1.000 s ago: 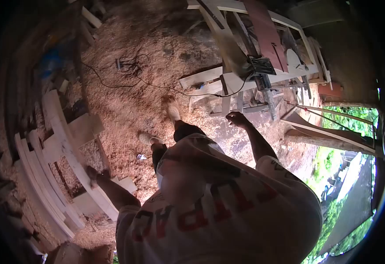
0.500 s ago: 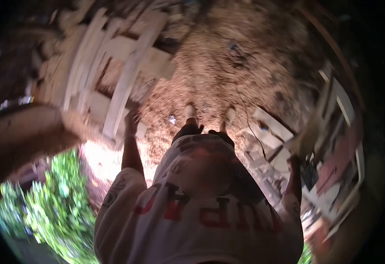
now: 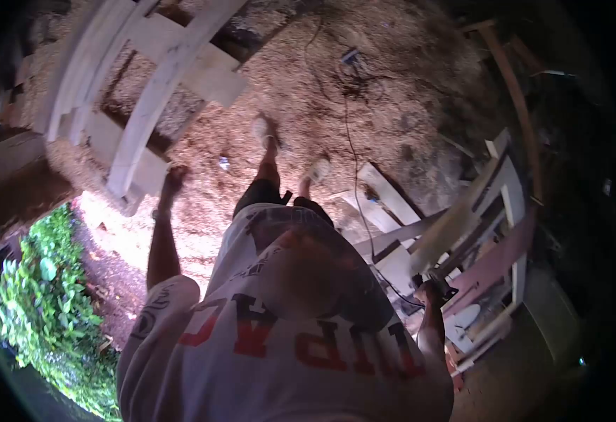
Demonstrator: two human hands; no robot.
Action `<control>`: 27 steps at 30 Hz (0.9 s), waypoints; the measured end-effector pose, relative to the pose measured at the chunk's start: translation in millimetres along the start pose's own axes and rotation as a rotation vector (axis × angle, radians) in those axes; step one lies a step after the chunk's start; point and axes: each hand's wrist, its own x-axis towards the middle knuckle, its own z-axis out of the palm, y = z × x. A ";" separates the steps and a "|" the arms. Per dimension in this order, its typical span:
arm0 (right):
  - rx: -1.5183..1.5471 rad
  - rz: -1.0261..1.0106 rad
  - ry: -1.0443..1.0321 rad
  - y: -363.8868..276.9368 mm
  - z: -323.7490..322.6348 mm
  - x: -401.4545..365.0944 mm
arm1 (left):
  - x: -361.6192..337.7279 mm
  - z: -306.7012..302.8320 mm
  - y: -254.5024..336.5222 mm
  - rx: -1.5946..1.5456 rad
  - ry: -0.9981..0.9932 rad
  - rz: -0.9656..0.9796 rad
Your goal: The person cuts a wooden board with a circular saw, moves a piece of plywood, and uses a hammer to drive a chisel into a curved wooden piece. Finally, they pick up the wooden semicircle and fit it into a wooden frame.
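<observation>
My right hand (image 3: 431, 291) is closed on a dark corded power tool (image 3: 446, 288), whose exact kind is hard to make out. The tool overlaps a pile of boards in this view. A black cord (image 3: 352, 144) loops from beside it and trails across the wood shavings. On the other side, my left hand (image 3: 173, 181) hangs low near the end of a pale plank (image 3: 142, 133). Its fingers are dark and bunched in shadow, and nothing shows projecting from it.
Long planks rest across flat boards (image 3: 213, 76) at upper left. Leaning boards (image 3: 455, 228) crowd my right side. Wood shavings (image 3: 385, 105) cover the ground, with a small dark object (image 3: 350, 55) by the cord. Green plants (image 3: 47, 309) grow at lower left beyond a thick beam (image 3: 12, 172).
My left foot has stepped ahead of the right. The view has turned, and the planks have shifted left in it. The right hand with the tool now shows more clearly against the boards.
</observation>
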 end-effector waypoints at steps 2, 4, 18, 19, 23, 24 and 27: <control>0.101 0.018 -0.035 -5.9 -14.8 -7.3 | 43.5 -9.6 50.9 0.227 0.116 0.085; 0.378 -0.047 0.245 -23.8 -36.0 -17.5 | 55.5 9.3 153.3 0.213 0.199 0.274; 1.441 -0.877 0.402 -483.6 -421.1 -133.4 | 244.6 -46.5 281.6 0.666 0.957 0.434; 1.463 -0.945 0.380 -517.5 -442.6 -142.3 | 254.0 -51.5 270.6 0.666 0.968 0.352; 1.547 -1.155 0.323 -634.0 -483.1 -147.8 | 233.7 -49.1 295.8 0.568 0.945 0.287; 1.550 -1.215 0.350 -654.6 -484.4 -144.4 | 232.4 -50.0 298.6 0.571 0.960 0.285; 1.532 -1.328 0.329 -695.9 -483.4 -138.4 | 223.8 -47.6 302.2 0.498 0.898 0.263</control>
